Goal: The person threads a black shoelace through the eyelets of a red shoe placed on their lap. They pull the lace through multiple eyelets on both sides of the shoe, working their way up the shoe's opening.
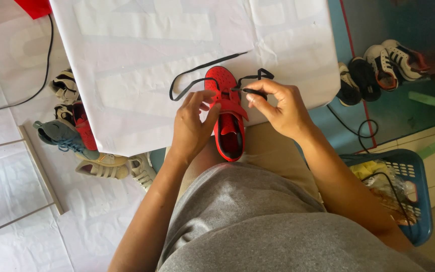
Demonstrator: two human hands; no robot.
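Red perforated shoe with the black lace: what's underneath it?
The red perforated shoe lies on a white paper-covered table, heel overhanging the person's lap. The surface directly beneath is hidden by the shoe itself.

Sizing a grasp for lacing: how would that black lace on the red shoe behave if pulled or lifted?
Probably floppy: the black lace lies in loose curves on the white sheet. Likely light and thin, so the right hand pinches it. Pulling may drag the red shoe, which the left hand steadies.
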